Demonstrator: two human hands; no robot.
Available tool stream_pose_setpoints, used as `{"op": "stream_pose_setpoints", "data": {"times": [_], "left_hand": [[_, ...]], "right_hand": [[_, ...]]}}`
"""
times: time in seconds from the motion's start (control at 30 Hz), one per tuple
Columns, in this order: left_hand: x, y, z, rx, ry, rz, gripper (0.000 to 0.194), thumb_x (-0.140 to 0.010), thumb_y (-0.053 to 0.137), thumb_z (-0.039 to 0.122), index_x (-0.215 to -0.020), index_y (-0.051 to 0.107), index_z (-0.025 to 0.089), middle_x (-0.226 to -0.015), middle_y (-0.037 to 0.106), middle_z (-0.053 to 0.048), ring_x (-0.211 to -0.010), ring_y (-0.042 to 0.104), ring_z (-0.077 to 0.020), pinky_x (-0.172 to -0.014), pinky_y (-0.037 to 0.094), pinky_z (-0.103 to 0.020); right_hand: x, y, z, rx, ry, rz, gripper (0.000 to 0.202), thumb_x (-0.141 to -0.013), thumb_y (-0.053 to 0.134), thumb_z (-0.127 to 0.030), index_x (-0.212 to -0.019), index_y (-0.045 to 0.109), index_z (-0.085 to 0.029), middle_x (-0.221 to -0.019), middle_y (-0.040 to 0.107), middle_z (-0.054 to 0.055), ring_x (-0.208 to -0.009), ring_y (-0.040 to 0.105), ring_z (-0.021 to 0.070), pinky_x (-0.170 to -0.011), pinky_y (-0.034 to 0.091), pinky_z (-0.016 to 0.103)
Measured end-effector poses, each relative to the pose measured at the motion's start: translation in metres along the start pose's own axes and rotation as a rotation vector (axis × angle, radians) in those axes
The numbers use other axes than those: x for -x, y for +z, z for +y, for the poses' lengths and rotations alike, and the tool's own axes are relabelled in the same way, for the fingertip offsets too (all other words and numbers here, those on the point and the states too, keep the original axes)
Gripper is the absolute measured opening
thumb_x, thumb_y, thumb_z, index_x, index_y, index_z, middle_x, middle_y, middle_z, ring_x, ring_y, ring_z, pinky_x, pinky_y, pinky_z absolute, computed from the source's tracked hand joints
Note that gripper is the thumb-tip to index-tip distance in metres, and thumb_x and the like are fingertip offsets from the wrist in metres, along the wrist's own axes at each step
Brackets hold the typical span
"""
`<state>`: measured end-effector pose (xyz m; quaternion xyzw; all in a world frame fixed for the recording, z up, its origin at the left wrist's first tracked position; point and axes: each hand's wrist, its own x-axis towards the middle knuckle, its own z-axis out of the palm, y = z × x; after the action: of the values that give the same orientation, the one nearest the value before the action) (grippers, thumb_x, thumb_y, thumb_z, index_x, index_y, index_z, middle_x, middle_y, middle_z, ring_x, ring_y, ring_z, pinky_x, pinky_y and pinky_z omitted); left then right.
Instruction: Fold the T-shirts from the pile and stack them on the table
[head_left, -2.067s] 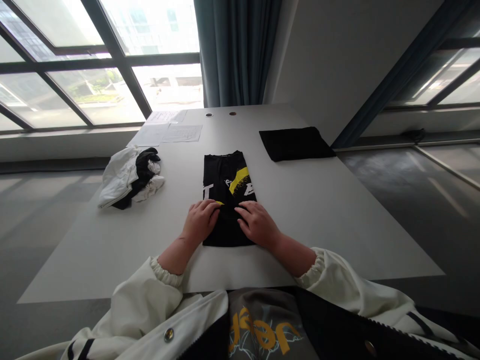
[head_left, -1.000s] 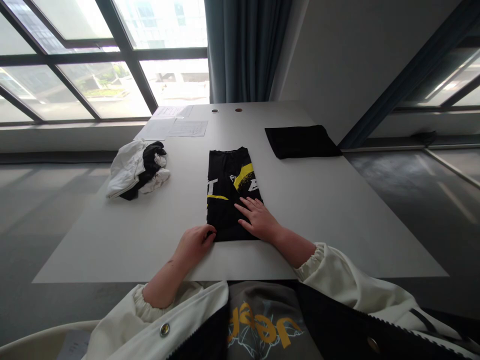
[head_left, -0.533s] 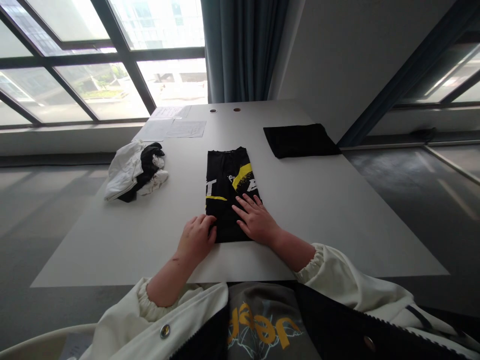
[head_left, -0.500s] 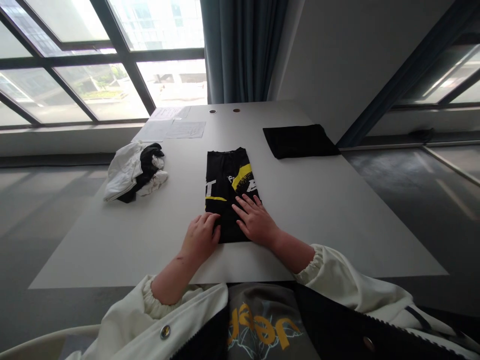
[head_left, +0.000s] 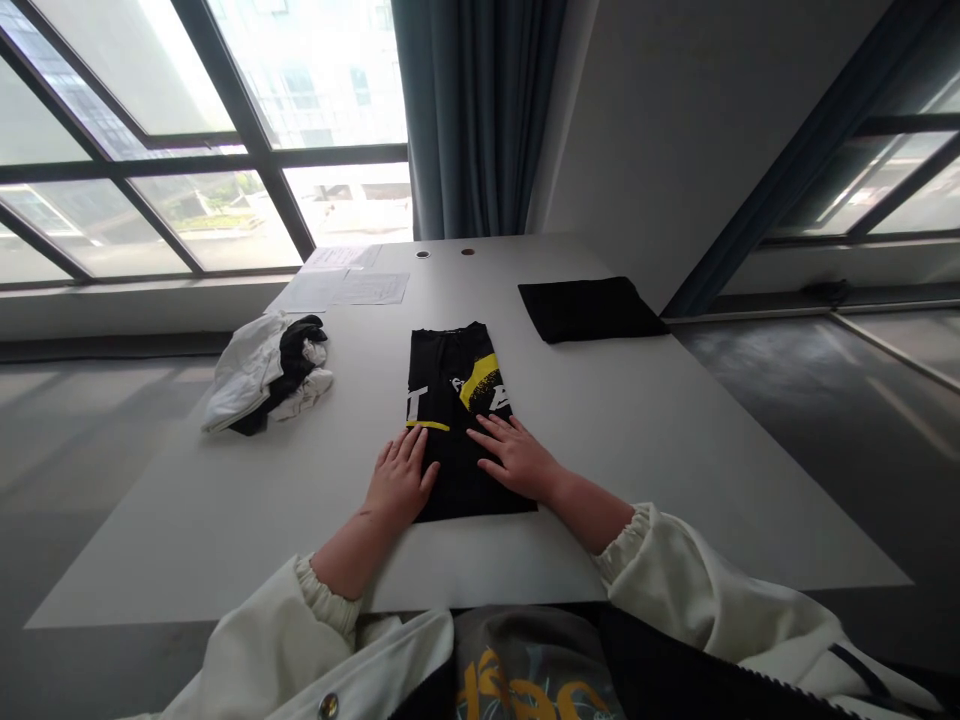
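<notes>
A folded black garment with yellow and white print (head_left: pixel 450 480) lies flat on the white table, its narrower end pointing away from me. My left hand (head_left: pixel 399 474) rests on its left edge, fingers stretched out and thumb apart, just below a yellow stripe. On the opposite side, my right hand (head_left: pixel 519 458) lies palm down over the right edge with fingers spread, below the yellow arc and white lettering. Neither hand grips the cloth. Part of each side edge is hidden beneath the hands.
A crumpled white and black garment (head_left: pixel 251 370) lies on the table's left side. A flat folded black cloth (head_left: pixel 592 310) sits at the back right. Paper sheets (head_left: pixel 371 288) are at the back left, near two round holes. The white table (head_left: pixel 637 450) has its near edge by my body.
My left hand's fingers have straightened from a curl at the cloth's edge. The garment's near end shows wider and flatter. The whole scene sits lower in view.
</notes>
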<state>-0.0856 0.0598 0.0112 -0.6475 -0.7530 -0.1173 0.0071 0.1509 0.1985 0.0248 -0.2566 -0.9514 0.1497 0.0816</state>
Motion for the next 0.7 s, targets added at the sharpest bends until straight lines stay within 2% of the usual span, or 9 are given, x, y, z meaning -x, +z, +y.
{"op": "stream_pose_setpoints", "data": {"times": [0.07,0.17,0.3,0.5,0.7], "left_hand": [[-0.007,-0.008,-0.006,0.030,-0.055,0.024,0.050,-0.105,0.045,0.038,-0.152,0.055,0.025,-0.154,0.060,-0.012,-0.140,0.054,-0.0294,-0.116,0.042,-0.046],[-0.021,-0.018,-0.015,0.067,-0.173,-0.016,0.035,-0.103,0.050,0.039,-0.131,0.067,0.025,-0.132,0.070,-0.011,-0.120,0.064,-0.0303,-0.104,0.048,-0.045],[-0.032,-0.022,-0.023,0.112,-0.189,-0.072,0.018,-0.100,0.056,0.036,-0.106,0.069,0.025,-0.117,0.072,-0.008,-0.114,0.065,-0.0285,-0.099,0.047,-0.043],[-0.031,-0.021,-0.024,0.117,-0.181,-0.096,0.016,-0.102,0.052,0.033,-0.103,0.065,0.024,-0.112,0.070,-0.008,-0.110,0.065,-0.0271,-0.096,0.047,-0.041],[-0.030,-0.016,-0.029,0.094,-0.171,-0.062,0.013,-0.098,0.054,0.032,-0.102,0.064,0.023,-0.110,0.069,-0.008,-0.107,0.064,-0.0274,-0.097,0.047,-0.043]], "right_hand": [[-0.002,-0.004,0.008,-0.020,-0.006,0.065,0.054,-0.102,0.056,-0.040,-0.153,0.058,-0.023,-0.163,0.049,0.012,-0.150,0.043,0.0313,-0.126,0.030,0.052],[-0.003,-0.007,0.017,-0.011,0.070,0.193,0.035,-0.099,0.060,-0.032,-0.129,0.073,-0.020,-0.136,0.066,0.014,-0.127,0.058,0.0289,-0.113,0.043,0.044],[-0.002,-0.008,0.021,0.053,0.170,0.224,0.018,-0.096,0.063,-0.030,-0.109,0.074,-0.022,-0.114,0.068,0.011,-0.110,0.059,0.0284,-0.098,0.046,0.042],[-0.001,-0.010,0.022,-0.014,0.129,0.198,0.011,-0.099,0.059,-0.024,-0.099,0.069,-0.022,-0.105,0.070,0.008,-0.104,0.059,0.0261,-0.094,0.043,0.040],[-0.003,-0.015,0.042,-0.044,0.124,0.237,0.015,-0.096,0.058,-0.023,-0.106,0.070,-0.022,-0.114,0.067,0.010,-0.107,0.060,0.0263,-0.097,0.046,0.039]]}}
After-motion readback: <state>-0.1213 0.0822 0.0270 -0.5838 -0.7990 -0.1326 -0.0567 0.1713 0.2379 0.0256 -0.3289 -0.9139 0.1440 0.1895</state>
